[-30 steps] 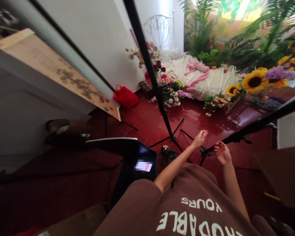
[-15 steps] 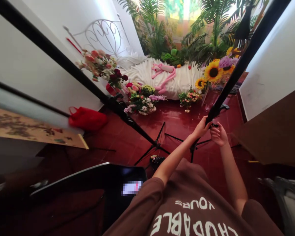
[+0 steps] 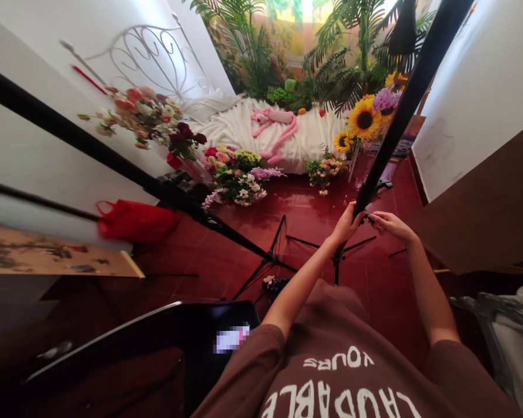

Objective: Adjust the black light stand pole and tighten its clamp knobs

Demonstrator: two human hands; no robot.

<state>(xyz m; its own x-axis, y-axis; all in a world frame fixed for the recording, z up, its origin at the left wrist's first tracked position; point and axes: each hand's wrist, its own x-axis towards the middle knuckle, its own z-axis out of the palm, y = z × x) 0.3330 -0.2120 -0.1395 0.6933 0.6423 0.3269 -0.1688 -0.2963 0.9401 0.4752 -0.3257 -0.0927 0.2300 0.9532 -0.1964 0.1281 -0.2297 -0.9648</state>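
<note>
A black stand pole point(image 3: 390, 128) rises from the floor on the right and leans toward the top of the view. My left hand point(image 3: 347, 225) is wrapped round this pole below its clamp. Just right of it, my right hand point(image 3: 387, 224) pinches a small black knob point(image 3: 366, 219) on the pole's side, with the fingers pressed together. Spread tripod legs point(image 3: 359, 244) stand under the pole. A second black stand point(image 3: 178, 200) slants across the left, touched by neither hand.
Flower bunches point(image 3: 239, 177) and sunflowers point(image 3: 364, 119) stand before a white cloth point(image 3: 230, 125) with a pink plush toy point(image 3: 283, 136). A red bag point(image 3: 139, 222) lies left. A black glossy surface point(image 3: 218, 319) is at lower left, a carved chair point(image 3: 501, 319) at right.
My right hand has turned flatter, its forearm swinging out to the right, fingertips still at the knob. My left hand keeps its hold on the pole. The whole view has shifted slightly.
</note>
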